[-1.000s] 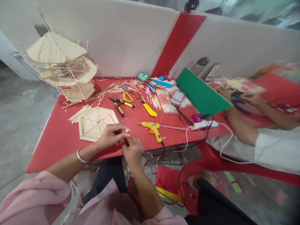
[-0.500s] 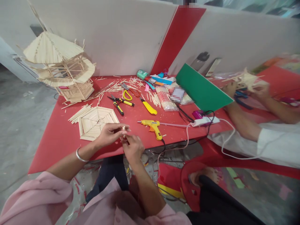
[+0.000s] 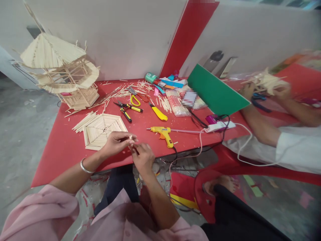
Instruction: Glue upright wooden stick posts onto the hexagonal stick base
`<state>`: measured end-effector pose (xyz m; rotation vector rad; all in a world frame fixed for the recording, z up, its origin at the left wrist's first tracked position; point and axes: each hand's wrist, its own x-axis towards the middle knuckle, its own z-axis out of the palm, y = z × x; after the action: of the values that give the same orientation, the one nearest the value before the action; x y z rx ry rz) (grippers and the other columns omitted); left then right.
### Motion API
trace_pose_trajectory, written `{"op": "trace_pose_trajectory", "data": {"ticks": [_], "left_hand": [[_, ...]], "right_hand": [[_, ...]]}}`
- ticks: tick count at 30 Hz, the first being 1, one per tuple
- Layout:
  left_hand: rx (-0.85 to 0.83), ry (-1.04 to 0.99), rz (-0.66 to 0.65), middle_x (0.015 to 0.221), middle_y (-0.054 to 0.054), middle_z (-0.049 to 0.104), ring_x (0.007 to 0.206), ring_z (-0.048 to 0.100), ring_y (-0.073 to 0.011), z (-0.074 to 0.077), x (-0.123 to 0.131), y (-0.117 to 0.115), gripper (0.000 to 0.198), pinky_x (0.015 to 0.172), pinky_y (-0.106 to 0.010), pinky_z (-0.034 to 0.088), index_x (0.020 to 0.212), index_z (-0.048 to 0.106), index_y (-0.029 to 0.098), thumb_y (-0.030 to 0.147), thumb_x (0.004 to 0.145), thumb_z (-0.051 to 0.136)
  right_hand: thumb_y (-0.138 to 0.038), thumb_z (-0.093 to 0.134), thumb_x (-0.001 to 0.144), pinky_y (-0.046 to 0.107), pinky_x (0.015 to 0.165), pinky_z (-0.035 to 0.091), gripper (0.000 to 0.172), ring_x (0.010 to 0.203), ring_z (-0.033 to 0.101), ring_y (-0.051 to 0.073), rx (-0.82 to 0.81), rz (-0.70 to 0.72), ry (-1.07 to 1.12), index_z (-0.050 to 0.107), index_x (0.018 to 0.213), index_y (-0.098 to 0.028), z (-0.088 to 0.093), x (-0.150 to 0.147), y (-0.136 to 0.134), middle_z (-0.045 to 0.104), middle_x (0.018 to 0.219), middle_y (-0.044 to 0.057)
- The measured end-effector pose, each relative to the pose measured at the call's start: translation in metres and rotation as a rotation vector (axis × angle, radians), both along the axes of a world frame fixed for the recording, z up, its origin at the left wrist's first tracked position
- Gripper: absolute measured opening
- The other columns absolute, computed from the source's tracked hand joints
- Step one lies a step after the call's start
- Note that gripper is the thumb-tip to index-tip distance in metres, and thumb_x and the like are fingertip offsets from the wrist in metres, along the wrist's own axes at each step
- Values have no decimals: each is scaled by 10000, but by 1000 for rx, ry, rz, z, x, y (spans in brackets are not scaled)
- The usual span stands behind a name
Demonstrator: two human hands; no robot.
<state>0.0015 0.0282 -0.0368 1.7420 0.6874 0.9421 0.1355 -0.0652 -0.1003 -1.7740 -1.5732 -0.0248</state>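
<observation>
ITEM: stick piece [image 3: 130, 137] was at lower centre, pinched by left hand [image 3: 116, 143] fingertips, right hand [image 3: 142, 157] closed on its lower end | SURFACE: red table [image 3: 62, 147], white partition [image 3: 130, 36] behind, grey floor [image 3: 20, 127] left | CHANGE: both grips matched earlier frame.

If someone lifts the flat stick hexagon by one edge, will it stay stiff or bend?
The stick hexagon is probably light: only thin sticks. Spokes cross it, so it likely stays flat, though joints may be fragile. Lying flat on the red table, it would slide, not roll.
</observation>
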Motion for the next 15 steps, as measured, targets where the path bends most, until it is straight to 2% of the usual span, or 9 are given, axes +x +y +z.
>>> {"op": "trace_pose_trajectory", "data": {"ticks": [15], "left_hand": [[29,13,-35,806,-110,771,691,707,-177,3,0,0,303,635,-253,564,809,771,134,434,803,734]], "right_hand": [[-289,651,894,286,677,337,114,752,536,171,-14,-1,-16,741,931,-229,1,0,0,663,769,14]]}}
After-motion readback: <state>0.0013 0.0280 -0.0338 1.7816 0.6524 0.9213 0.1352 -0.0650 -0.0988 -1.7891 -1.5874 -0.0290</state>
